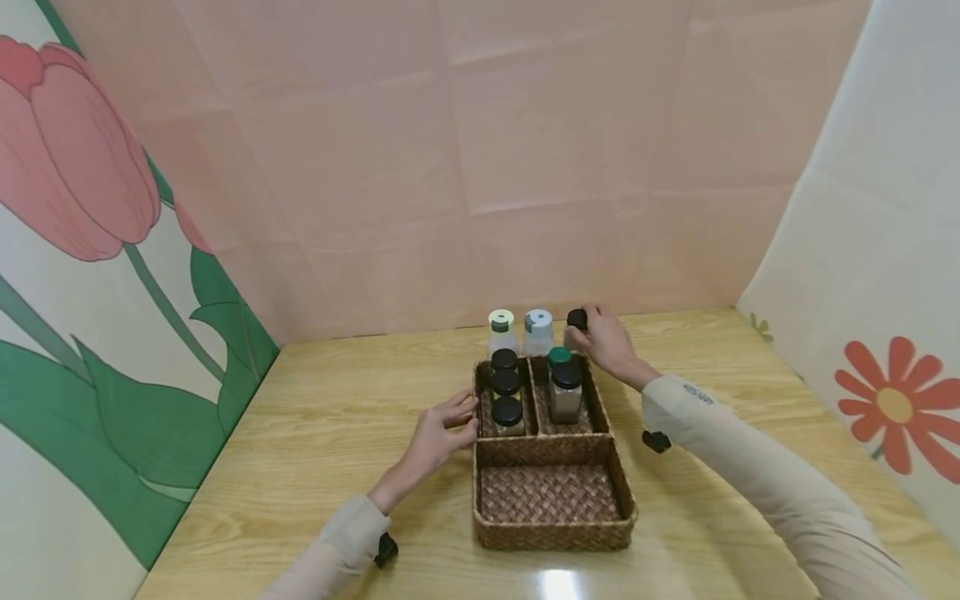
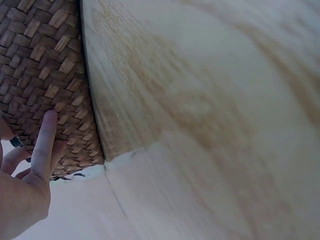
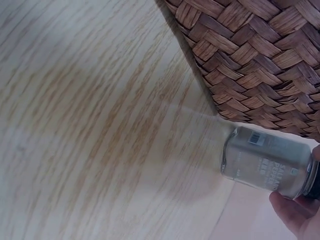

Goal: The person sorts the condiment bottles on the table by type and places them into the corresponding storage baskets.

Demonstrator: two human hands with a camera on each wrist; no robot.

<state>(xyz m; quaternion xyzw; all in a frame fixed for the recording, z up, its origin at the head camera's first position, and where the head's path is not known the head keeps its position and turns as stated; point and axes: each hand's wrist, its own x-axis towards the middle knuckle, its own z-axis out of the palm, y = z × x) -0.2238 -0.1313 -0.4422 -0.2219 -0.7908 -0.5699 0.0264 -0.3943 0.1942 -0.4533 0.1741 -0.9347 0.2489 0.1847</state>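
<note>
A brown woven basket (image 1: 555, 535) with two narrow back compartments and a wide front one stands on the table. My left hand (image 1: 447, 427) is at its left side; in the left wrist view the fingers (image 2: 46, 137) touch the woven wall. Behind the basket's back right corner, my right hand (image 1: 609, 343) grips a clear jar of salt and pepper mix (image 3: 267, 162) by its black-lidded end. Several black-lidded jars (image 1: 507, 410) line the left back compartment. The right one holds a black-lidded jar (image 1: 566, 392) with a green-lidded jar (image 1: 558, 357) behind it.
Just behind the basket stand a bottle with a pale green cap (image 1: 502, 332) and one with a pale blue cap (image 1: 538, 332). A pink sheet (image 1: 465, 167) hangs along the table's back edge, with flower-printed panels on both sides.
</note>
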